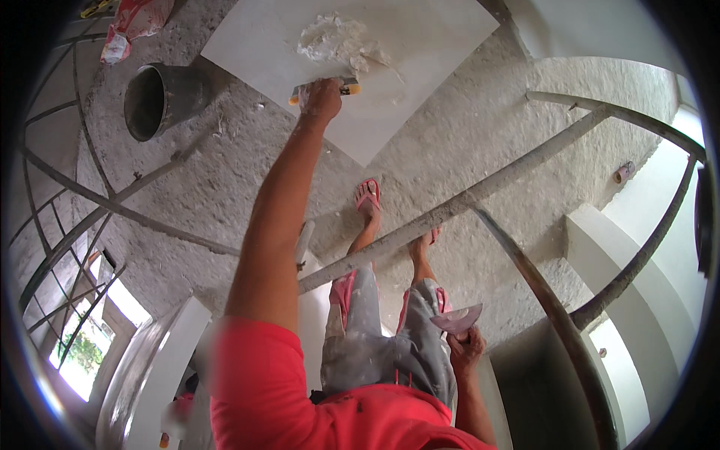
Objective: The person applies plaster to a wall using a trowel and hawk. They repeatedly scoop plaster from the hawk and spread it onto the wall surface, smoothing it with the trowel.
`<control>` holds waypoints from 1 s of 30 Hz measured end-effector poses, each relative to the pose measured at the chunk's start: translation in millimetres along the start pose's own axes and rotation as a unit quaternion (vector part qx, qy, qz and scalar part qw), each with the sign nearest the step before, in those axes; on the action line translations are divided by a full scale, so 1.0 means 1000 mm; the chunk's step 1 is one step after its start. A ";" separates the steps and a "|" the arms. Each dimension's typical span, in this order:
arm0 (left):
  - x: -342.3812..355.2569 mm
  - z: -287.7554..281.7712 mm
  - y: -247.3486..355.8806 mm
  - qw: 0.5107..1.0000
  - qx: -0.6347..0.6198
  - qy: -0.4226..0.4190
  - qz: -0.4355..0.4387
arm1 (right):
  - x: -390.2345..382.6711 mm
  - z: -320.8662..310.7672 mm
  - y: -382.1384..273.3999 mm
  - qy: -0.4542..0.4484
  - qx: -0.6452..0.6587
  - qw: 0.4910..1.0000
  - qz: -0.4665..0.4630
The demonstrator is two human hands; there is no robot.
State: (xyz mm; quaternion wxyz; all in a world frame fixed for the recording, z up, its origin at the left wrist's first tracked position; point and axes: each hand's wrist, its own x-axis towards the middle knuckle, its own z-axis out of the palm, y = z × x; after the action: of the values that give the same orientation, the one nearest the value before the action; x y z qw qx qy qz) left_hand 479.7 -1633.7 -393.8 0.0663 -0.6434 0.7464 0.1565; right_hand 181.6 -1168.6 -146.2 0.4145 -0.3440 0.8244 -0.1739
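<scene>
Wide-bladed tool: (348, 84) over the white board (255, 37), near its lower-left edge, just below the compound; yellow-orange ends show on either side of the grip, the middle is covered, and contact with the board cannot be told.
Left hand: (321, 101) fingers closed around that tool, their tips hidden beneath the hand.
White compound: (337, 41) a rough heap on the board, with a thin smear trailing right.
Board: pale, one corner pointing toward the person, its far side cut off by the upper edge.
Scraper: (457, 319) broad blade up by the right thigh; its handle is mostly covered.
Right hand: (466, 349) fingers curled about the scraper's handle.
Bucket: (187, 94) dark, left of the board, its inside too dark to read.
Bag: (142, 22) red and white, cut off at the top.
Metal bar: (465, 199) crosses in front of the legs, partly hiding the right sandal (435, 235).
</scene>
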 end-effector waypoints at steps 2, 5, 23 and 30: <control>-0.002 -0.029 0.020 0.997 -0.008 -0.064 0.039 | -0.001 -0.002 -0.006 0.010 -0.008 1.000 -0.007; 0.004 -0.033 0.028 0.996 -0.066 0.059 -0.007 | -0.003 -0.009 -0.008 -0.007 0.021 0.999 0.032; -0.033 0.082 0.045 0.987 0.043 0.155 0.010 | 0.011 -0.025 0.014 0.003 -0.011 0.999 -0.049; -0.029 0.057 -0.004 0.991 -0.117 0.056 -0.030 | -0.005 -0.037 0.020 -0.008 -0.018 0.999 -0.051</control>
State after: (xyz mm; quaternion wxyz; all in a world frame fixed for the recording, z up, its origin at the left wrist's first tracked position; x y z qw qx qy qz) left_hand 482.9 -1588.9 -439.5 -0.0464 -0.6768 0.7057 0.2045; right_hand 146.0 -1150.7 -132.7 0.4058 -0.3943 0.8053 -0.1773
